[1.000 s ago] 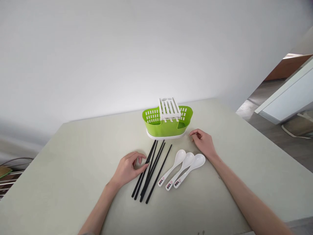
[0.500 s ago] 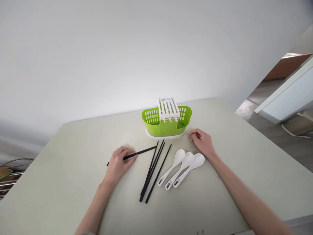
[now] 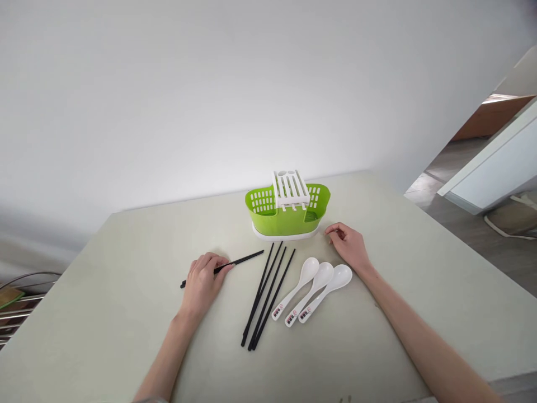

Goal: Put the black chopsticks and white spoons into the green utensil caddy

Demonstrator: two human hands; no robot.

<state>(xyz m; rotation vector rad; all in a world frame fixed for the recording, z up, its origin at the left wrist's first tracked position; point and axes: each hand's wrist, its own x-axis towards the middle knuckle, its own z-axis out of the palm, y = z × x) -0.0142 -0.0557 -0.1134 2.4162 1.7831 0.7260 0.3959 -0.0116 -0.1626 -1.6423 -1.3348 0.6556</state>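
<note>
Black chopsticks (image 3: 245, 258), seemingly a pair, are gripped in my left hand (image 3: 205, 274) low over the table, their thin tips pointing right. Several more black chopsticks (image 3: 267, 299) lie on the table to the right of that hand, thin ends away from me. My right hand (image 3: 347, 243) rests on the table with loosely curled fingers, a gap between thumb and forefinger and nothing visible in it. Close to it are three white spoons (image 3: 324, 275), bowls away from me. Just beyond its fingertips stands a green basket (image 3: 285, 223) with a slotted white holder (image 3: 289, 190) across its top.
The basket sits on a white base tray (image 3: 255, 230) toward the back of the pale table (image 3: 138, 252). A white wall (image 3: 210, 101) rises behind the table. At the lower left is a metal rack (image 3: 25, 313); at the right, a floor (image 3: 470, 162) and a white panel (image 3: 499, 157).
The chopsticks in my left hand have shifted slightly left, away from the loose ones. One loose chopstick now lies farther right, nearer the rightmost one. My right hand stays still.
</note>
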